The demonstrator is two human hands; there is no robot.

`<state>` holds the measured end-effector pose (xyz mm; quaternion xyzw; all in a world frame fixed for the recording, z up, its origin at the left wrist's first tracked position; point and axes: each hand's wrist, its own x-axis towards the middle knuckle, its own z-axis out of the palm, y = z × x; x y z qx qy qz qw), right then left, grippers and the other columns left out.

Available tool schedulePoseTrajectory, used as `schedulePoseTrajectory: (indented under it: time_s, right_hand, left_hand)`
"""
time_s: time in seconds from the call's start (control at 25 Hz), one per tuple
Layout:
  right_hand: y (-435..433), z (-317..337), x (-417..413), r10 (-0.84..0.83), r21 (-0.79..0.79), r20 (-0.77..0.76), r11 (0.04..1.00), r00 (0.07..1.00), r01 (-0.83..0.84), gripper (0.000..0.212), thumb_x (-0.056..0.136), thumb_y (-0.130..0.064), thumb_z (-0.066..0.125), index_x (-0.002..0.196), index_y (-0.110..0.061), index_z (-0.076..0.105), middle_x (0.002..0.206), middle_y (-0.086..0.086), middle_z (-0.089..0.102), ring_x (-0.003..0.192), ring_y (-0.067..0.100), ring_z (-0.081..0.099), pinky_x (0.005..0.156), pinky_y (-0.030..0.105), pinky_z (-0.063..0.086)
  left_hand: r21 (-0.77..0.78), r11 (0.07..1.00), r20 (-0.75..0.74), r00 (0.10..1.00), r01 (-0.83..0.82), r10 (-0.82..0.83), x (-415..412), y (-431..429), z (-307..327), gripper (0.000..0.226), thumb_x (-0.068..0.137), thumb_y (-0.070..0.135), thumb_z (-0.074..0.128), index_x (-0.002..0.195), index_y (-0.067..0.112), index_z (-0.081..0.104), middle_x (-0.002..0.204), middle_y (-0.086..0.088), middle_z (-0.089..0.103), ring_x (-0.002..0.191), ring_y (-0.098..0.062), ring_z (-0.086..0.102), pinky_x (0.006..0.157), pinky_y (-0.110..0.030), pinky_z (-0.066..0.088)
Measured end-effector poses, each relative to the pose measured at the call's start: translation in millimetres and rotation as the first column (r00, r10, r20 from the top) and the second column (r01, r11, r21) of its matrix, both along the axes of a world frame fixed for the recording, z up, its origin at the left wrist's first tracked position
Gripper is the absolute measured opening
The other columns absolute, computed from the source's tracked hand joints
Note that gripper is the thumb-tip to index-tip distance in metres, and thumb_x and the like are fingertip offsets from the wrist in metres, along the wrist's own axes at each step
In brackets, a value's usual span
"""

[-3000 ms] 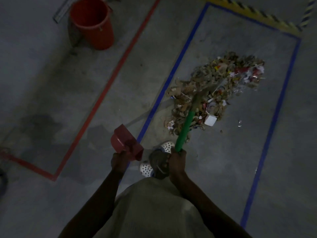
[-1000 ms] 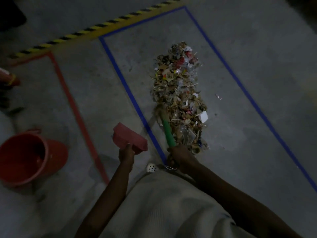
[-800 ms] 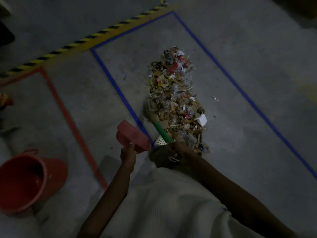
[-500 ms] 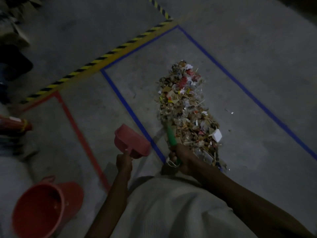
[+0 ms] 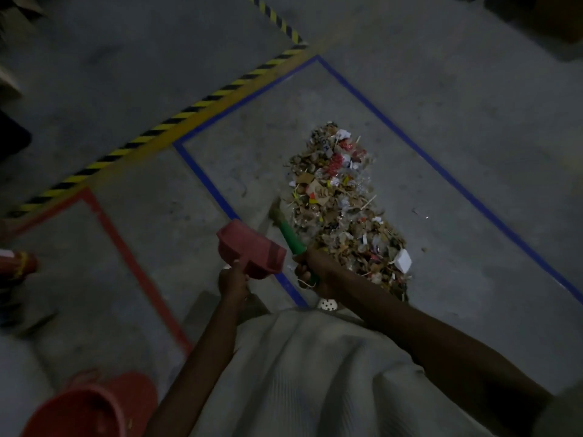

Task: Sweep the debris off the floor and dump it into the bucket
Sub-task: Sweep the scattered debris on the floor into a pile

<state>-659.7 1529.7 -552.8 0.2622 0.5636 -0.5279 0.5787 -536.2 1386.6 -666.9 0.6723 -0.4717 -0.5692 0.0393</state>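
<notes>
Bucket [image 5: 135, 398]: it had slid lower in our view than half a second before. We saw the orange tub at the near left corner, left of the red tape and well apart from the debris. We could not tell what it held.
Shirt [image 5: 315, 373]: our pale ribbed shirt filled the near middle, between both forearms.
Shoe [image 5: 328, 305]: a white perforated toe showed just beyond the shirt hem, beside the blue tape.
Left hand [image 5: 232, 282]: our fingers were curled round the dustpan's handle and held it clear of the floor.
Dustpan [image 5: 252, 250]: it was red and raised, just left of the broom handle, over the near stretch of the blue tape.
Right hand [image 5: 315, 269]: our fingers were wrapped round the near end of the broom's green handle.
Broom [image 5: 291, 238]: its handle leaned far and left from our grip. The head was dim at the pile's left edge, and we could not tell whether it touched the scraps.
Debris [image 5: 340, 209]: a long heap of cardboard bits, paper and red scraps lay on the floor [image 5: 473, 121] inside the blue-taped rectangle. It ran from just beside our right hand towards the far side.
White block [image 5: 403, 260]: it sat at the heap's near right edge.
Red tape [image 5: 126, 257]: it ran near to far, left of the dustpan.
Blue tape [image 5: 202, 175]: it framed the heap on the left, far and right sides.
Hazard tape [image 5: 176, 124]: a yellow-and-black stripe crossed the far left, touching the blue rectangle's far edge.
</notes>
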Motion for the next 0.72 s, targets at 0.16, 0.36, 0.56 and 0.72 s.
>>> schedulePoseTrajectory:
  time_s: [0.16, 0.36, 0.56, 0.72]
  right_hand:
    - [-59, -16, -14, -0.149, 0.049, -0.025, 0.987, 0.989, 0.15, 0.041, 0.106, -0.004, 0.035, 0.147, -0.002, 0.033, 0.064, 0.001, 0.03, 0.029, 0.004, 0.03, 0.032, 0.014, 0.025]
    - [-133, -22, -13, -0.353, 0.024, -0.098, 0.934, 0.93, 0.357, 0.019, 0.109, -0.021, 0.04, 0.126, -0.012, 0.044, 0.058, -0.001, 0.034, 0.035, 0.006, 0.032, 0.032, 0.018, 0.025]
    - [-183, -21, -25, -0.446, 0.045, -0.182, 0.887, 0.876, 0.46, 0.022, 0.105, -0.021, 0.043, 0.122, -0.009, 0.05, 0.057, 0.0, 0.045, 0.041, 0.01, 0.04, 0.036, 0.022, 0.034]
    - [-208, -23, -41, -0.391, 0.135, -0.153, 0.902, 0.908, 0.411, 0.006, 0.097, -0.002, 0.048, 0.096, -0.003, 0.054, 0.059, 0.004, 0.052, 0.046, 0.012, 0.048, 0.041, 0.021, 0.041]
  left_hand:
    - [0.051, 0.99, 0.002, 0.991, 0.135, -0.135, -19, -92, -7, 0.044, 0.095, 0.035, 0.057, 0.1, -0.008, 0.065, 0.065, -0.01, 0.058, 0.055, -0.023, 0.049, 0.052, -0.028, 0.033]
    - [0.019, 0.953, -0.012, 0.953, 0.304, -0.304, -50, -216, 3, 0.046, 0.096, 0.042, 0.051, 0.09, -0.002, 0.064, 0.053, -0.005, 0.056, 0.035, -0.017, 0.036, 0.039, -0.018, 0.026]
    - [-0.059, 0.907, -0.013, 0.908, 0.417, -0.418, -84, -282, 12, 0.041, 0.098, 0.047, 0.05, 0.095, 0.007, 0.053, 0.077, -0.013, 0.071, 0.05, -0.021, 0.044, 0.05, -0.029, 0.03]
    - [-0.004, 0.867, 0.006, 0.867, 0.498, -0.498, -110, -309, 4, 0.042, 0.099, 0.044, 0.05, 0.104, 0.003, 0.056, 0.08, -0.017, 0.071, 0.051, -0.023, 0.048, 0.052, -0.03, 0.032]
